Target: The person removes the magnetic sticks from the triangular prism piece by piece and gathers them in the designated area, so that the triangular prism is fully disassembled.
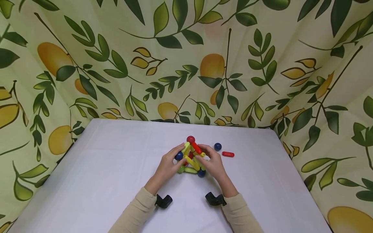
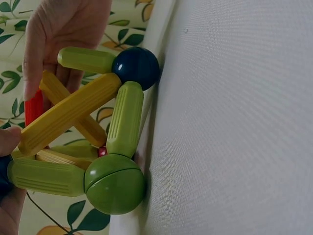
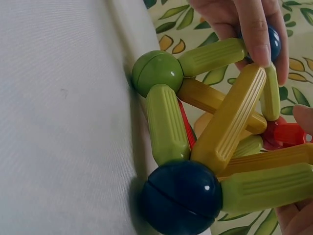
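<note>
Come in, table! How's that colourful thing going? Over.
Left hand, right hand both gripping ball-and-stick frame. Red ball on top. Loose blue ball, red stick aside; nothing blocking.

Head view looks down from afar; sideways wrist close-ups share the structure point(image 2: 71, 113).

Ball point(image 1: 217, 147) right of hands point(image 1: 214, 161), room left

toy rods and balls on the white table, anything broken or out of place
Nothing looks plainly broken. Only a blue ball and a red rod lie loose near the right hand, apart from the structure; they may simply be spare pieces.
</note>
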`<state>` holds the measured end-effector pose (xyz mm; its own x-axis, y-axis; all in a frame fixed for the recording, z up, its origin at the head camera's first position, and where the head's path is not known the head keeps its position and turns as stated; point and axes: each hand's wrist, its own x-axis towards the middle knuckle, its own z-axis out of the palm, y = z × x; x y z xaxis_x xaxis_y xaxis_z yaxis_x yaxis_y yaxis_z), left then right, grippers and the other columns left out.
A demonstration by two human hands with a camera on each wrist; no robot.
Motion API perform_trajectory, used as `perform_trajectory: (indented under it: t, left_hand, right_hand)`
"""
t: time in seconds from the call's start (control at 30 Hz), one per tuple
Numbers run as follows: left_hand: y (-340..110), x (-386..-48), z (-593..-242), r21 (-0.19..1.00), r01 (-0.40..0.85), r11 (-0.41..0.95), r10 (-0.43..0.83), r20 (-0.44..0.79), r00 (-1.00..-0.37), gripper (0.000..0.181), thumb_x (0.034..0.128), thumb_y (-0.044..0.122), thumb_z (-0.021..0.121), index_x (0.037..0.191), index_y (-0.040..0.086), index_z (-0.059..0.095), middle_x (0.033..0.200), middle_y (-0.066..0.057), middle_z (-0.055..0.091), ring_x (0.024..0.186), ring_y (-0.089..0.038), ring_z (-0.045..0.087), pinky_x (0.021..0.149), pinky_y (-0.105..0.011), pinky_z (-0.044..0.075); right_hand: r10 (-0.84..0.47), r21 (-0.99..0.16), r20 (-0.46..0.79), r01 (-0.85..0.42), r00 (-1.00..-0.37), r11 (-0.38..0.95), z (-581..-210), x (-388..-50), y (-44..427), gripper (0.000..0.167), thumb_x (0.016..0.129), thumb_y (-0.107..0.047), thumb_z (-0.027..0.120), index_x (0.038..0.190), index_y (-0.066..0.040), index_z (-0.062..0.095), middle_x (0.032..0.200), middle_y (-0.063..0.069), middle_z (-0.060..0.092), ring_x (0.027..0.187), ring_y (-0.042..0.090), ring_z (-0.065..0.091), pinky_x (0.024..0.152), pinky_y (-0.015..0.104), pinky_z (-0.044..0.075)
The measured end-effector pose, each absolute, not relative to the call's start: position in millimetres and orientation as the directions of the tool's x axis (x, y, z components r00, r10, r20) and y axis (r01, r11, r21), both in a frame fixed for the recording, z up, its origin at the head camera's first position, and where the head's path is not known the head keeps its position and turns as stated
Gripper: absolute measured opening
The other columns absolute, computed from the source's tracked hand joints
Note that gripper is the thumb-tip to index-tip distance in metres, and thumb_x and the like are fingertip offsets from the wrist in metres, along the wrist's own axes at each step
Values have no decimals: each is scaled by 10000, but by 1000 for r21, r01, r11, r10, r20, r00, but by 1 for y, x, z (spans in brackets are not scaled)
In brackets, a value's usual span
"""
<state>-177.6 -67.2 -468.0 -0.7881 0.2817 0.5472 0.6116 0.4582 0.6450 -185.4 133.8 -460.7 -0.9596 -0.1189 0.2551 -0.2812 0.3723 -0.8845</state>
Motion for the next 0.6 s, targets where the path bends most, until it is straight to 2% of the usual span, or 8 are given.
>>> perform_trajectory:
  t: [0.2,0.4,0.6]
  left_hand:
    - [-67,-177,-469,636,622,457,288,556,-780,511,820,66,725,1288,-8,533,1353,-177,537,1234,-279,538,978,-341,471]
    - [-67,-177,-469,652,599,466,286,529,-799,502,838,93,712,1299,11,531,1375,-138,529,1260,-242,520,1004,-317,453]
    - [-67,-177,-469,653,591,473,281,524,-804,513,828,81,719,1300,10,531,1367,-156,531,1259,-252,520,1001,-334,456]
  right_hand:
    - [-81,-880,278,-287,-957,378,-461,-186,129,374,841,-111,715,1196,-79,604,1193,70,644,1134,245,605,1002,456,473]
    - [-46,-881,300,-295,-953,370,-461,-186,125,344,837,-88,713,1166,-60,616,1151,83,657,1105,258,618,981,452,489]
    - [-36,-877,319,-310,-947,367,-462,-187,124,326,843,-82,704,1157,-50,623,1140,92,665,1084,268,628,955,451,506]
